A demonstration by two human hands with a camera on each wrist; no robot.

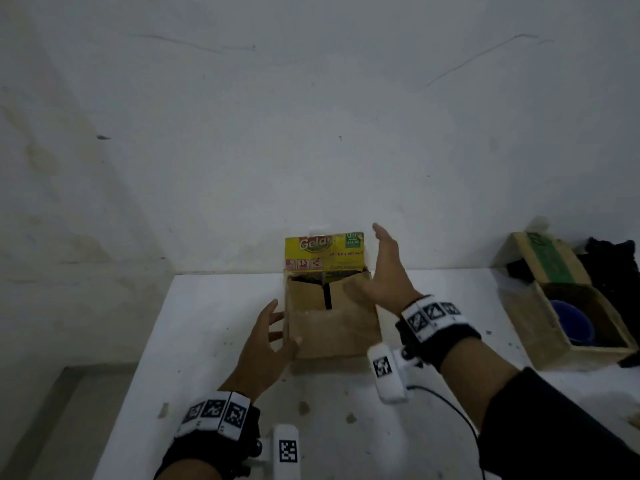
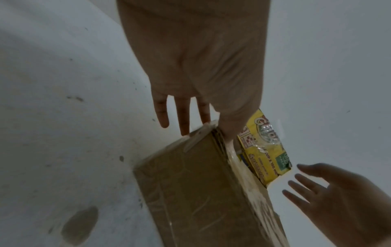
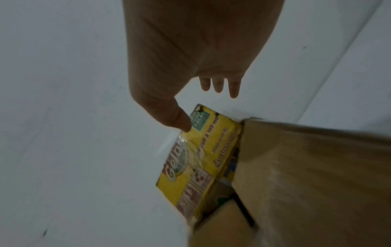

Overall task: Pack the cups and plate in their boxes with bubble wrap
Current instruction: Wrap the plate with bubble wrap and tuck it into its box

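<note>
A brown cardboard box stands at the back of the white table, against the wall. Its brown top flaps are folded in, leaving a dark gap; the contents are hidden. Its yellow printed flap stands upright at the rear. My left hand is open, fingers straight, touching the box's left side near the top corner. My right hand is open and flat, fingers pointing up beside the box's right rear corner, with its thumb close to the yellow flap. It holds nothing.
A second open cardboard box with a green-printed flap sits at the right, with a blue cup inside. A black bundle lies behind it. The table's left edge drops to the floor. The wall is right behind.
</note>
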